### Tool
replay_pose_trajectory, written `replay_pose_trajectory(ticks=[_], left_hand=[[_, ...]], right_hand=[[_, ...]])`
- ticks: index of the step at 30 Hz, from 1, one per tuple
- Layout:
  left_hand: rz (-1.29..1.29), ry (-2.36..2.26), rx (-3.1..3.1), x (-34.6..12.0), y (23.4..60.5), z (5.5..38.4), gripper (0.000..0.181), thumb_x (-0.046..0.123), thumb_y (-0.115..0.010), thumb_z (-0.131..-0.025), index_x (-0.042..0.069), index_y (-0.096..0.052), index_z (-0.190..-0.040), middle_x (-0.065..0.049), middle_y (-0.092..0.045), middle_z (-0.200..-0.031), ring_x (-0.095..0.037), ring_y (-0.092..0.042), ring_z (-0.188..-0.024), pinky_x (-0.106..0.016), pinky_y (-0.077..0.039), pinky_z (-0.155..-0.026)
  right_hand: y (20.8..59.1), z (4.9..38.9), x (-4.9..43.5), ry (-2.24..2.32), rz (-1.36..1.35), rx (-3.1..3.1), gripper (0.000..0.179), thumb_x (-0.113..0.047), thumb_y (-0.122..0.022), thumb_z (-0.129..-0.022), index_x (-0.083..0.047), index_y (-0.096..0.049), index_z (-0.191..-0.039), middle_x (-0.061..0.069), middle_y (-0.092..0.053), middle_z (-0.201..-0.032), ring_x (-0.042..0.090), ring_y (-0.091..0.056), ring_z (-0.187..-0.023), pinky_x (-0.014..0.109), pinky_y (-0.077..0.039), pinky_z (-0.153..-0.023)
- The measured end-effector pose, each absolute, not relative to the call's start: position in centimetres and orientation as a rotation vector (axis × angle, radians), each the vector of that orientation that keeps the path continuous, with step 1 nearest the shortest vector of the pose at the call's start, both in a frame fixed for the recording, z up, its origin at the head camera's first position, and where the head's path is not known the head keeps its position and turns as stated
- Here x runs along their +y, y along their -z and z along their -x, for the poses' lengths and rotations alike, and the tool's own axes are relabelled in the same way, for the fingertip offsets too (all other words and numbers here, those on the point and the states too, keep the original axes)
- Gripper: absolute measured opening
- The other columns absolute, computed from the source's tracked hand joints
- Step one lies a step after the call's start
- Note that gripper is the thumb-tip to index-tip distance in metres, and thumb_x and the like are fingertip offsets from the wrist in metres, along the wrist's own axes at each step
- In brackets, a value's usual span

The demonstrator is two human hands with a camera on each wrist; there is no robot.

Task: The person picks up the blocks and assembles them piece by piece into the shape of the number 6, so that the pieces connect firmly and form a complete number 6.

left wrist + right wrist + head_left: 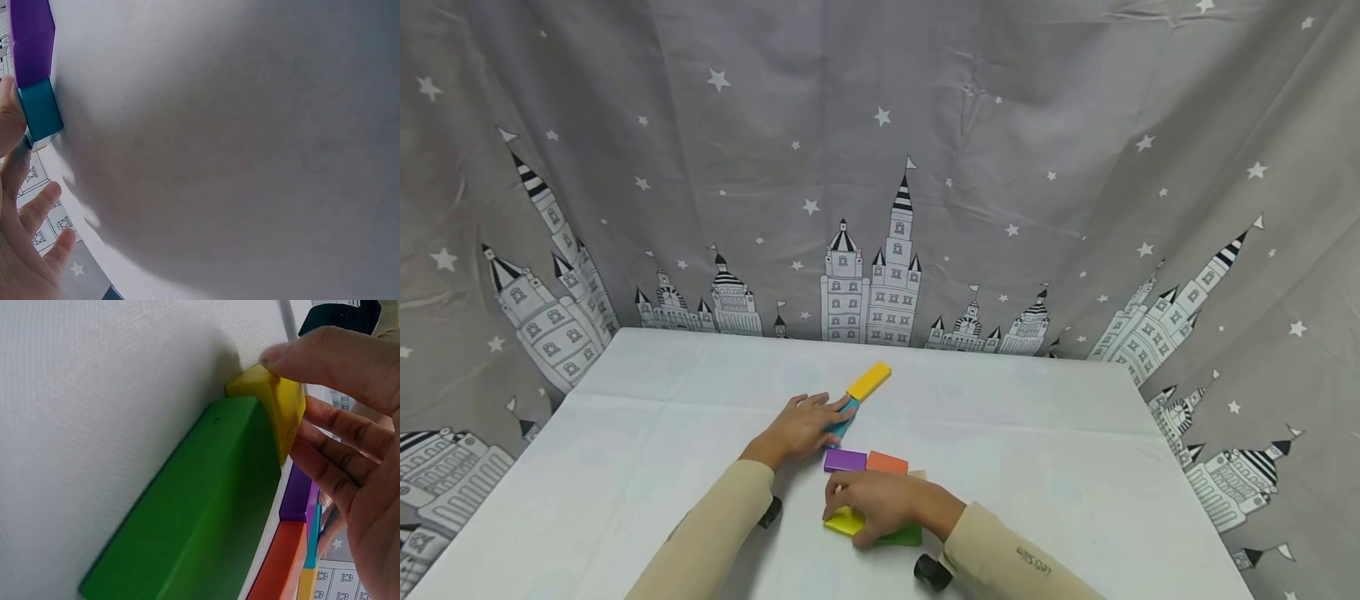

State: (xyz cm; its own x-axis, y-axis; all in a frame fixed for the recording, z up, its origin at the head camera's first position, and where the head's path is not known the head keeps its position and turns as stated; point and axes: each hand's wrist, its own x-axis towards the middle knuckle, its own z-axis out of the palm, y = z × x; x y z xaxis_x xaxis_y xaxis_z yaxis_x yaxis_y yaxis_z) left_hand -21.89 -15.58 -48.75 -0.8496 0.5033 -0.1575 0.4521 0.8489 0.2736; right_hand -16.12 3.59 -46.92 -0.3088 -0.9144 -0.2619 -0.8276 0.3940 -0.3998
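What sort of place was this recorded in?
Probably a curtained-off tabletop recording area: a grey fabric curtain printed with white castles and stars hangs behind and beside a white, cloth-covered table holding brightly coloured, flat-sided blocks.

Your white table [1037, 433] bears, from its far edge inward, an amber block [870, 380], blue block [846, 427], purple block [846, 461] beside orange block [887, 462], yellow block [847, 522] beside green block [904, 536].

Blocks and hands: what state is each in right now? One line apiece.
Left hand: touching the teal block
Right hand: pinching the bright yellow block
Teal block: touched, partly covered
Bright yellow block: pinched, partly covered
Green block: not held, partly hidden in the head view
Golden block: not held, meeting the teal block
Purple block: not held
Orange block: not held, partly hidden
Beige block: mostly hidden
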Motion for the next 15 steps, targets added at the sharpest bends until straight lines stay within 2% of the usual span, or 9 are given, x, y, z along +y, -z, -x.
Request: replay_pose_trajectory(ticks=[4, 15], left_hand=[[-0.734, -0.325, 2.799, -15.53, 48.72, 21.96, 0.059, 0.037, -0.064, -0.09, 0.022, -0.045, -0.144, 0.0, -0.034, -0.154, -0.037, -0.032, -0.138, -0.06, -0.022, -0.111], [-0.716, -0.339, 2.798, -15.62, 48.94, 22.06, 0.061, 0.038, -0.065, -0.088, 0.023, -0.046, -0.144, 0.001, -0.035, -0.154, -0.036, -0.032, -0.139, -0.06, -0.022, -0.111]], right_hand=[[46.98, 16.21, 3.63, 0.265, 1.513, 2.216, 0.037, -0.021, -0.077, -0.081, -0.024, -0.068, -0.117, -0.007, -0.053, -0.121, 0.0, -0.049, -0.1, 0.01, -0.039, -0.087], [46.98, 16.3, 3.54, 0.279, 1.564, 2.201, 0.035, -0.02, -0.077, -0.082, -0.025, -0.07, -0.116, -0.008, -0.054, -0.119, -0.001, -0.048, -0.102, 0.008, -0.037, -0.089]])
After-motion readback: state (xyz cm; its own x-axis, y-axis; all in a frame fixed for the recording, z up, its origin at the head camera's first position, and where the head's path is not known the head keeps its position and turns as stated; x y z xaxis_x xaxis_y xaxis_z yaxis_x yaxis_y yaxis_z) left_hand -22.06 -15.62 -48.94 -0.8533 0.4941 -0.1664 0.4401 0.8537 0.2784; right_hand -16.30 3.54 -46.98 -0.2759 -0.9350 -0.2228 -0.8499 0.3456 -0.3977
